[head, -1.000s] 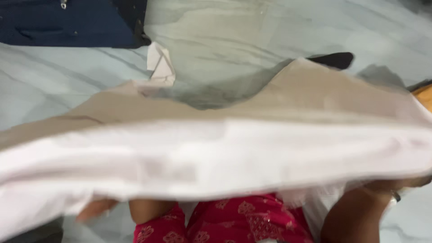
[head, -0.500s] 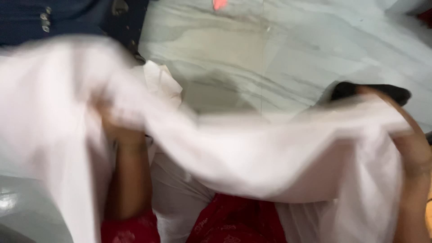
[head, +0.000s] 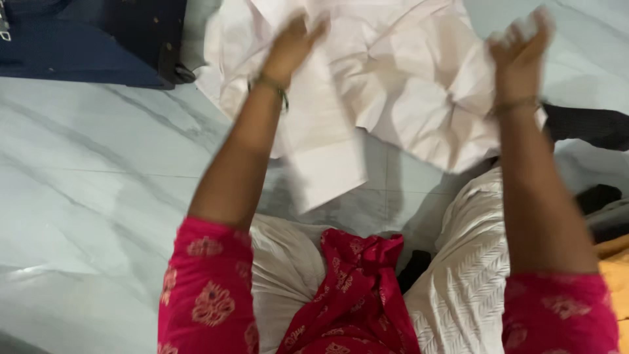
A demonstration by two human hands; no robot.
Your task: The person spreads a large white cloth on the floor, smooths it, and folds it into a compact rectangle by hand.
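A pale white garment (head: 406,85) lies crumpled and spread on the marble floor (head: 98,170) in front of me. Both my arms reach forward over it. My left hand (head: 291,42) hovers over the garment's left part with fingers apart, a thin bangle on the wrist. My right hand (head: 521,42) is raised at the garment's right edge, and blurred white cloth shows at its fingertips. A folded part of the garment (head: 327,164) hangs toward my lap.
A dark blue bag (head: 85,39) stands on the floor at the top left. A black cloth (head: 590,128) lies to the right of the garment, with dark and yellow fabric (head: 612,262) below it. My red tunic and white trousers fill the lower middle.
The garment, held up and swung in front of me before, now lies spread on the floor farther ahead. Both arms have stretched forward over it.
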